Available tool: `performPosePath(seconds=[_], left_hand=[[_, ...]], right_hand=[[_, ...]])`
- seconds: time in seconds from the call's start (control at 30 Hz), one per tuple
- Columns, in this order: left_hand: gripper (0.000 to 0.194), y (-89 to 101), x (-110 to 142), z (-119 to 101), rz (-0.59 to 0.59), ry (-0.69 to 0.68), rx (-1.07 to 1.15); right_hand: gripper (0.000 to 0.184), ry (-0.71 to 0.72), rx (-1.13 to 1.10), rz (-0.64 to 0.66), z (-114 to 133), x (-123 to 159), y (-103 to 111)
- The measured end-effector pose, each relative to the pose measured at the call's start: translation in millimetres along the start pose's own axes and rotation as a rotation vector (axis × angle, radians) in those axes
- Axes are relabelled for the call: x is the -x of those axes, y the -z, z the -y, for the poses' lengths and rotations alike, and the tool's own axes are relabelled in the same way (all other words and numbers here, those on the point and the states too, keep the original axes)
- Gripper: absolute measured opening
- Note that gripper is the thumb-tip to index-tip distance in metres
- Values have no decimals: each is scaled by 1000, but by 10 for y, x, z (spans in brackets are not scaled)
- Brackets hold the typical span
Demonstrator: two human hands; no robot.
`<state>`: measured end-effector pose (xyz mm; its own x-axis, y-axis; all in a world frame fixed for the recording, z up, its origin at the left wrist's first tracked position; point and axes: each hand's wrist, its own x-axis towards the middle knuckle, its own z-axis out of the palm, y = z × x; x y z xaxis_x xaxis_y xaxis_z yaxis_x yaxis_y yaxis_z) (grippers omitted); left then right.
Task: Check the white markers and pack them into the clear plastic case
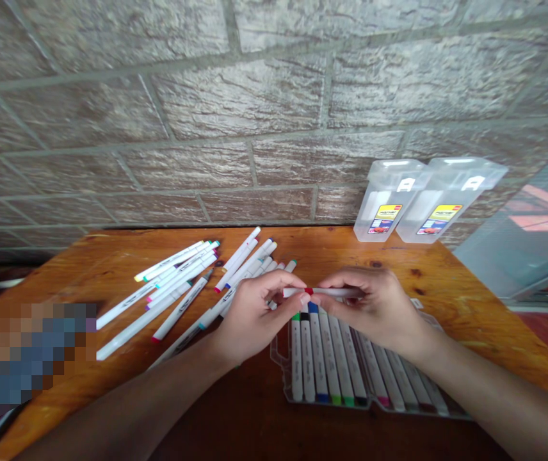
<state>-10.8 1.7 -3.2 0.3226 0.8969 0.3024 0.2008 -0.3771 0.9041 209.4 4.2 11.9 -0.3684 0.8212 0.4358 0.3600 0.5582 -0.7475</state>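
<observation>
Left grip (255, 314), right grip (374, 307) pinch a marker (331, 292) over tray rim (278, 365).

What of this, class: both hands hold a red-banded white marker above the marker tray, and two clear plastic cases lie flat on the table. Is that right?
No: the two clear plastic cases stand upright on the table, not flat, as the head view shows. The left hand and right hand hold the red-banded white marker above the marker tray.
</observation>
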Motion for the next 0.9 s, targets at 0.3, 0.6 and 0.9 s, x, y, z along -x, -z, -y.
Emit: performPosePath(seconds=[0.3, 0.6, 0.9], left_hand=[[24, 10, -9, 5, -7, 79, 80], [23, 11, -24, -3, -21, 75, 160], [25, 15, -45, -5, -67, 96, 225]], right_hand=[[17, -100, -176, -6, -48, -5, -23], [10, -135, -257, -26, -52, -10, -21], [9, -173, -309, -46, -46, -26, -2]])
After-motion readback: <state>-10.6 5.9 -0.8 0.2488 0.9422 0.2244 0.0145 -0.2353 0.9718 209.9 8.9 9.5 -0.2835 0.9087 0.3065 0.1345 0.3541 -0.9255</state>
